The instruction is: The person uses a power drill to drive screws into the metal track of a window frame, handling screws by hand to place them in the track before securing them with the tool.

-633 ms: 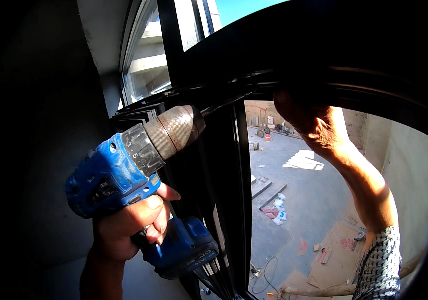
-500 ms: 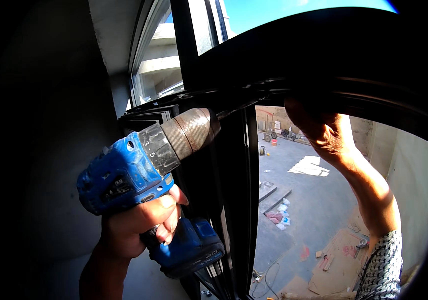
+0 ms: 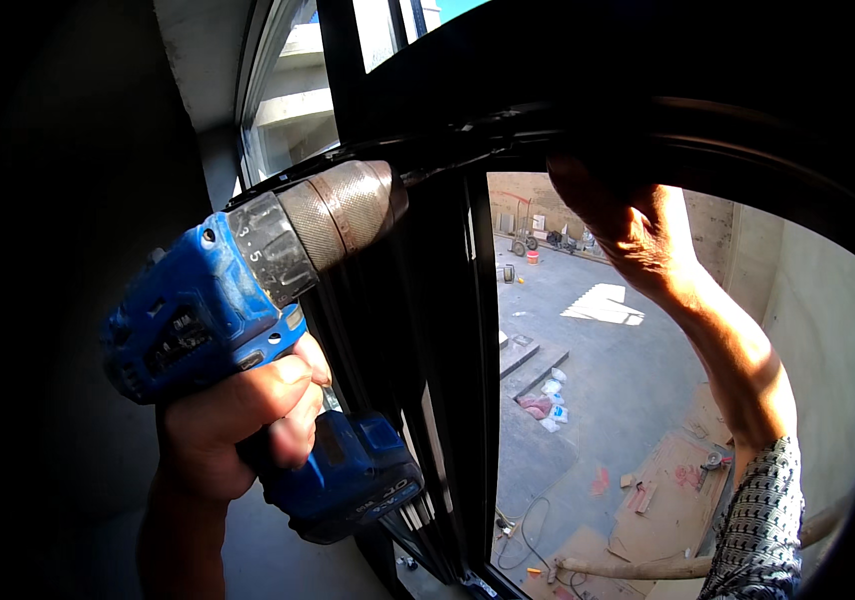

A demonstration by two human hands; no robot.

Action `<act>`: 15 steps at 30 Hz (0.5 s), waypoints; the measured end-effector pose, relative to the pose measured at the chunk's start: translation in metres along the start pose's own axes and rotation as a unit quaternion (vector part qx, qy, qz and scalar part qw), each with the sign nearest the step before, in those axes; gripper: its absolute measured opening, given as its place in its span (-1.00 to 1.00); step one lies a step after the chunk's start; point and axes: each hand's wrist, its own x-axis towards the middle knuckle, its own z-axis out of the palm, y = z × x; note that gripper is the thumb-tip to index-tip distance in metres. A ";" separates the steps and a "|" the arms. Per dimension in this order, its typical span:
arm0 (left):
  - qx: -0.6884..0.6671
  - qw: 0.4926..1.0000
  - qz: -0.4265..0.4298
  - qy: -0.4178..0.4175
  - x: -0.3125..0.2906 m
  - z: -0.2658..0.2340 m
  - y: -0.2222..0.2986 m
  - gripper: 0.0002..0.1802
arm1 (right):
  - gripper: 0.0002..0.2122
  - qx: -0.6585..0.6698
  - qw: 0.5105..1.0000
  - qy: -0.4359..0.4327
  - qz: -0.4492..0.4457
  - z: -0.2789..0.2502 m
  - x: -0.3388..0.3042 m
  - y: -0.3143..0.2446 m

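My left hand is wrapped round the handle of a blue cordless drill. The drill has a worn metal chuck and a blue battery pack at its base. A thin bit points up and right to the dark window frame, near its upper bar. Whether the tip touches the bar is lost in shadow. My right hand reaches up against the underside of that bar, right of the bit. Its fingers vanish into the dark, so their grip and anything in them are hidden.
A glazed window stands at the upper left beside a grey wall. Through the opening, far below, lies a concrete floor with slabs, white bags, boards, a cable and a hand truck.
The drill and my left hand sit farther left and slightly higher in the picture. The window frame and the floor below have shifted the same way. My right hand stays at the bar.
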 end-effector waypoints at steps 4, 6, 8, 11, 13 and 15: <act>-0.017 1.000 0.008 -0.008 0.001 -0.002 -0.006 -0.75 | -0.81 0.000 0.999 -0.020 0.027 -0.002 0.000 -0.008; -0.013 1.000 0.012 -0.009 0.001 -0.003 -0.008 -0.75 | -0.79 0.010 0.999 -0.027 0.031 -0.001 0.000 -0.005; 0.007 1.000 0.019 0.001 0.000 -0.006 -0.009 -0.75 | -0.80 0.003 1.000 -0.023 0.016 0.006 0.000 0.001; -0.036 0.997 0.043 -0.048 0.006 -0.001 -0.012 -0.75 | -0.81 -0.073 0.997 -0.038 -0.001 -0.027 0.009 -0.022; -0.048 0.998 0.033 -0.008 0.001 0.002 -0.007 -0.82 | -0.81 -0.029 0.999 -0.020 -0.007 -0.008 0.004 -0.004; -0.056 0.998 0.033 0.008 0.000 0.002 -0.007 -0.85 | -0.81 -0.005 1.000 0.006 -0.020 0.002 0.002 0.004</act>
